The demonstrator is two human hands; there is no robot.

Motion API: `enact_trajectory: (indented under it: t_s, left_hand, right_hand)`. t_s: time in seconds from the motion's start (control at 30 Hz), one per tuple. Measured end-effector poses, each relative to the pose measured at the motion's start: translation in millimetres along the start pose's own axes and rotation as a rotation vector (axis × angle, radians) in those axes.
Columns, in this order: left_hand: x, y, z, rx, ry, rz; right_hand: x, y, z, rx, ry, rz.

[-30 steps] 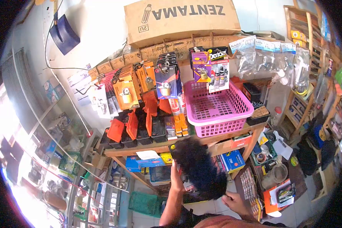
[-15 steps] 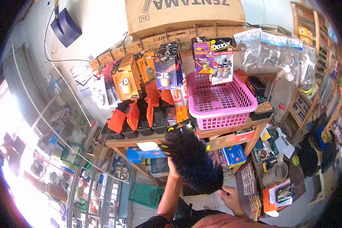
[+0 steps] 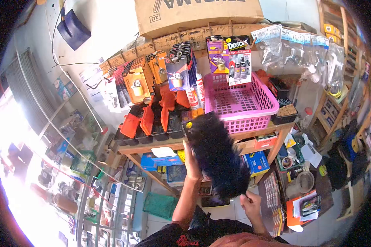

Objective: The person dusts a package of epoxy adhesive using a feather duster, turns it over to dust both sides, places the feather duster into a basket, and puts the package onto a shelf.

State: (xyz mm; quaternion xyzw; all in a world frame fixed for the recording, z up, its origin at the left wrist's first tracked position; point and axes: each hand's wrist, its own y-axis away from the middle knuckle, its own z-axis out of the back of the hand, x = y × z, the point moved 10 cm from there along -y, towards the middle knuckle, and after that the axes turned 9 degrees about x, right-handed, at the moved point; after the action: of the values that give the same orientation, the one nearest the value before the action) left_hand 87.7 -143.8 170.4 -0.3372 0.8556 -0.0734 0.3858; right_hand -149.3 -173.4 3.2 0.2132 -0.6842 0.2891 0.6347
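Observation:
A fluffy black duster point(image 3: 220, 158) slants across the middle of the view, over the front of the wooden table. My right hand point(image 3: 251, 206) is closed at its lower end, where the handle is mostly hidden. On the other side, my left hand point(image 3: 191, 162) is raised with its fingers wrapped behind a flat black pack point(image 3: 189, 131) that bears a yellow mark. The duster's bristles cover most of this pack and lie against it. Just beyond stand black bins with orange lids point(image 3: 146, 120) and a pink plastic basket point(image 3: 241, 117).
Carded padlocks point(image 3: 177, 78) and an epoxy adhesive pack point(image 3: 239, 68) hang above the wooden table point(image 3: 177, 146). Glass shelving point(image 3: 107, 193) stands at left. A low table at right holds a clear container point(image 3: 305, 180). A green basket point(image 3: 158, 206) sits on the floor.
The duster has shifted slightly right and down, and more of the black pack shows. My left hand has turned more upright; my right hand has moved slightly up and right.

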Motion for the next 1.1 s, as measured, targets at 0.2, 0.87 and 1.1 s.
enact_trajectory:
  t_s: [0.2, 0.87, 1.1]
  left_hand:
    - [-5.2, 9.4, -23.5, 0.240, -0.026, -0.024]
    - [-56.0, 32.2, 23.4, -0.280, -0.236, -0.015]
    - [-72.0, 19.9, 1.7, 0.006, 0.027, -0.035]
  right_hand:
    - [2.1, 1.9, -2.6, 0.051, 0.059, 0.144]
    - [25.2, 7.7, -33.2, 0.097, 0.144, 0.101]
    - [-43.7, 55.3, -54.9, 0.099, 0.113, 0.039]
